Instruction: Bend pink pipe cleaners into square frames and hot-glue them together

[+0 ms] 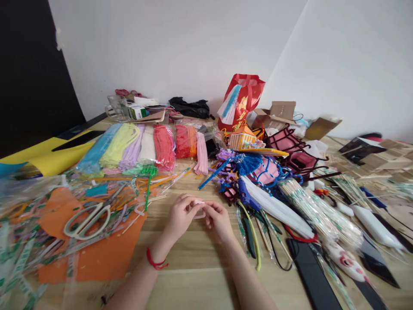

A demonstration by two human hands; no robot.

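Note:
Both my hands meet over the wooden table (193,275) near its middle. My left hand (180,217), with a red string round its wrist, pinches one end of a pale pink pipe cleaner (199,209). My right hand (218,218) is closed on the other end of the same piece, which curves in a small loop between the fingers. White-handled scissors (86,220) lie to the left on orange felt (97,254).
Bagged bundles of coloured pipe cleaners (142,148) lie behind the hands. A red gift bag (240,101), cardboard boxes (277,113) and craft pieces crowd the back right. A glue gun (245,193), wooden skewers (309,206) and a black phone (311,275) lie right.

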